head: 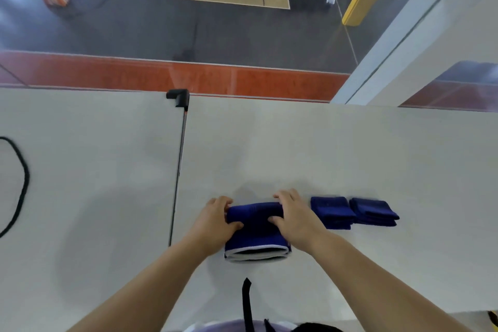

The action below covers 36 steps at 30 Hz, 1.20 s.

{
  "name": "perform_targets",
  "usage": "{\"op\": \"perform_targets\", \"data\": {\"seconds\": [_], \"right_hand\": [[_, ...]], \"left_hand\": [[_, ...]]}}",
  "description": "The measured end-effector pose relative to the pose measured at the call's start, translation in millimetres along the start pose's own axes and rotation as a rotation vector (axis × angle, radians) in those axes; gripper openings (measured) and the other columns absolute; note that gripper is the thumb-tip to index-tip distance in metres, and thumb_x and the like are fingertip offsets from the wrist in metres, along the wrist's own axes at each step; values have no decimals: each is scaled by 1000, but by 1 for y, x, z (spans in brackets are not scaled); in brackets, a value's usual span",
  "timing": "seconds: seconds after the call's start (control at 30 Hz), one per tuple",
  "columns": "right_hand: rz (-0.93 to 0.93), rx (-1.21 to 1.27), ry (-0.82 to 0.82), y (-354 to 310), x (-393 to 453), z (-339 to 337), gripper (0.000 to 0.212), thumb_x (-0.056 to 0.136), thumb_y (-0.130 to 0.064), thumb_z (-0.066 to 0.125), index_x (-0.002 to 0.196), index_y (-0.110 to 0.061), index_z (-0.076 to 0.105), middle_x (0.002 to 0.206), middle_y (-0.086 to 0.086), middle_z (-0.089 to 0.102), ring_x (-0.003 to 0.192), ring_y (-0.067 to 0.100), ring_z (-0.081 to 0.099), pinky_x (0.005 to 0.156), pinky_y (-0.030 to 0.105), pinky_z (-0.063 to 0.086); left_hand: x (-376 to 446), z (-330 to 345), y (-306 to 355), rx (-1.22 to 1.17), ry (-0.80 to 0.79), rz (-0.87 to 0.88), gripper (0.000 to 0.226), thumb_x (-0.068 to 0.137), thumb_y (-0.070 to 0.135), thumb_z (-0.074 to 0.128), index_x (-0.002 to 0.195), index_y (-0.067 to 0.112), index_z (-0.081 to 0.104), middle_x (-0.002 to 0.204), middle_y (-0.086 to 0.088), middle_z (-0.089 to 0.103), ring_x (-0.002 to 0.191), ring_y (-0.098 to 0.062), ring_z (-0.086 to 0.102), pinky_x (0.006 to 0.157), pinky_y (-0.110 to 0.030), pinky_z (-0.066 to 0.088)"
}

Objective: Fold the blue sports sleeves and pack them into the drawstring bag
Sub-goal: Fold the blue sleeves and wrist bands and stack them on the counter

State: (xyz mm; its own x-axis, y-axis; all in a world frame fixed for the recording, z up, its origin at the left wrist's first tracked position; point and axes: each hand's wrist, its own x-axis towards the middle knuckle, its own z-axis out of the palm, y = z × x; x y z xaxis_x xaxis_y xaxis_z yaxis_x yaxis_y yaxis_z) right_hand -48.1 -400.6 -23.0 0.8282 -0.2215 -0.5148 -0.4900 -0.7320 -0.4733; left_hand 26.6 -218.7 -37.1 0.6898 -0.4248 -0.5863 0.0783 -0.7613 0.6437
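Observation:
A blue sports sleeve (256,232) with a white-lined opening lies on the white table (296,148) in front of me, its far end folded over toward me. My left hand (215,221) grips the fold at its left edge, thumb on top. My right hand (293,215) grips the fold at its right edge in the same way. Two folded blue sleeves (331,211) (373,211) lie side by side just right of my right hand. A black cord loop (21,186) at the table's far left may belong to the drawstring bag; the bag itself is out of view.
A seam with a black corner clip (178,97) divides the table into left and right panels. A black strap (246,302) hangs near my body at the bottom. Beyond the table's far edge lies a gym floor below.

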Motion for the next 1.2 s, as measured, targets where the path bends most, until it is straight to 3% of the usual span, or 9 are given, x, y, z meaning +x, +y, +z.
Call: {"op": "perform_targets", "data": {"seconds": [0.07, 0.17, 0.33, 0.43, 0.53, 0.77, 0.97, 1.2], "right_hand": [[-67, -37, -58, 2, 5, -3, 50, 92, -27, 56, 137, -15, 40, 138, -1, 40, 126, 20, 40, 108, 34, 34], [-134, -95, -137, 4, 12, -6, 52, 92, -25, 56, 139, -15, 38, 139, -1, 39, 128, 21, 34, 110, 32, 30], [-167, -157, -295, 3, 17, -13, 49, 88, -27, 59, 133, -18, 43, 128, 0, 38, 122, 20, 31, 107, 34, 32], [-174, -183, -357, -3, 17, -19, 35, 85, -29, 63, 117, -22, 50, 113, -2, 41, 113, 18, 37, 98, 33, 38], [-189, -134, -368, -17, 8, -25, 20, 87, -25, 61, 100, -26, 46, 102, -4, 53, 93, 16, 52, 75, 26, 42], [-271, -189, -205, -73, -26, -30, 18, 82, -23, 55, 99, -26, 50, 95, -6, 61, 82, 15, 59, 72, 32, 51], [-356, -392, -14, -145, -58, -8, 19, 80, -23, 54, 99, -26, 52, 93, -7, 60, 80, 13, 57, 70, 28, 49], [-401, -484, 76, -233, -94, 44, 23, 81, -22, 58, 102, -30, 53, 96, -11, 62, 82, 12, 59, 72, 29, 55]], "left_hand": [[2, -2, 6, 45, -18, 13, 28, 79, 16, 70, 106, 12, 62, 104, -8, 64, 89, -22, 62, 81, -34, 53], [3, -4, 12, 75, -26, 4, 23, 79, 14, 69, 101, 13, 62, 96, -5, 62, 85, -21, 59, 74, -29, 47], [-10, 2, 8, 4, 43, 34, 27, 80, 10, 66, 96, 28, 53, 101, 1, 62, 93, -18, 59, 86, -34, 51], [-25, 3, 1, -46, 90, 104, 37, 81, 8, 65, 100, 35, 49, 108, 4, 61, 101, -14, 59, 95, -35, 50], [-37, -2, -4, -42, 140, 163, 39, 82, 9, 64, 104, 37, 49, 112, 9, 58, 107, -11, 55, 100, -33, 46], [-71, -50, -30, 176, 144, 228, 44, 88, 27, 62, 130, 28, 48, 130, 12, 50, 115, -8, 50, 99, -25, 43], [-125, -107, -89, 403, 180, 135, 34, 92, 41, 53, 123, 28, 53, 121, 9, 59, 103, -10, 58, 87, -23, 47], [-202, -173, -187, 555, 184, -14, 33, 93, 42, 49, 123, 28, 52, 124, 8, 57, 108, -15, 57, 86, -27, 43]]}}
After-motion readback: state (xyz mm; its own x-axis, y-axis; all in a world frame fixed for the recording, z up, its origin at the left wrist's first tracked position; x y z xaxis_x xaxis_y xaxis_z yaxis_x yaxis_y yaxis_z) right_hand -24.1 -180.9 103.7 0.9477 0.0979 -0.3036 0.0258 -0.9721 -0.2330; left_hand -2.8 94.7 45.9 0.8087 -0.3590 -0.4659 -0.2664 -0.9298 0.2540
